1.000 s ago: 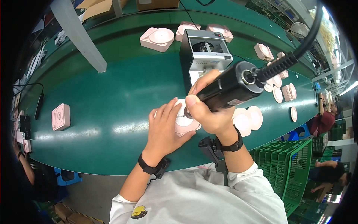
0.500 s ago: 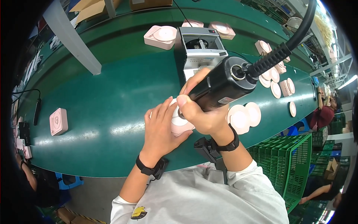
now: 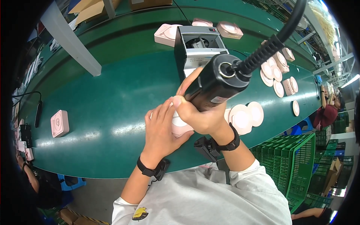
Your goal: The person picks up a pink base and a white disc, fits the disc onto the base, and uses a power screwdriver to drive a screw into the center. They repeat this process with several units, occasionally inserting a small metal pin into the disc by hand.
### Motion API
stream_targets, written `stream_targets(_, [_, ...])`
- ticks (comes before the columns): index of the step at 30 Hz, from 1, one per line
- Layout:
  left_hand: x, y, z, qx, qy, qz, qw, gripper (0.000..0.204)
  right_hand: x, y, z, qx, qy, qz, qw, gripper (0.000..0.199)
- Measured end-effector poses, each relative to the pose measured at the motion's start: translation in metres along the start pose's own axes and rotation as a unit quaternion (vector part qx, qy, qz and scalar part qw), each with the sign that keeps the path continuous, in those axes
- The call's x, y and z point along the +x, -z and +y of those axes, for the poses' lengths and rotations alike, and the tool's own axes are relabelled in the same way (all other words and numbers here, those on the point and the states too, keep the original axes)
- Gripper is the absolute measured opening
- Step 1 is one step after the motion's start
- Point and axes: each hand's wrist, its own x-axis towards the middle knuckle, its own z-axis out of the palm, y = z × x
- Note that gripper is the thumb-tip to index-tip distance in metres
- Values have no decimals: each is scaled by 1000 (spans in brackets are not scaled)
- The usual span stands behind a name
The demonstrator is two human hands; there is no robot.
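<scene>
Your right hand [image 3: 200,116] is wrapped around a thick black cylindrical handheld power tool [image 3: 219,80], fingers and thumb closed on its body. The tool slants, its rear end raised toward the camera, and a ribbed black cable [image 3: 288,28] runs from that end to the upper edge of the view. Your left hand [image 3: 159,129] is clamped on a small pale pink piece with a white round top [image 3: 180,129], which lies on the glossy green tabletop [image 3: 112,93] in front of you. Your fingers lie over its left side and your thumb runs along its near edge. The tool's tip is hidden behind your right hand, so it probably meets the white top, but you can't confirm contact from this angle.

Just to the right of your right wrist lie overlapping pale pink round discs [image 3: 240,119]. Beyond your hands stands a silver and black boxy machine [image 3: 202,41] with an open top, and next to it sits a pink block-shaped casing with a round recess [image 3: 165,34]. A similar pink rounded-square casing [image 3: 60,123] lies well apart at your left. A green slatted plastic crate [image 3: 285,161] is beside the table's near edge, on your right.
</scene>
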Motion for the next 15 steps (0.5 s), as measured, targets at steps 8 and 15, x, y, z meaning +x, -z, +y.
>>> stream_targets(8, [-1, 1, -3, -4, -15, -64, 998, 64, 5, -10, -2, 99, -80, 38, 991, 28])
stream_targets(15, [-1, 35, -48, 12, -92, -149, 985, 45, -24, -8, -57, 31, 162, 242, 956, 27])
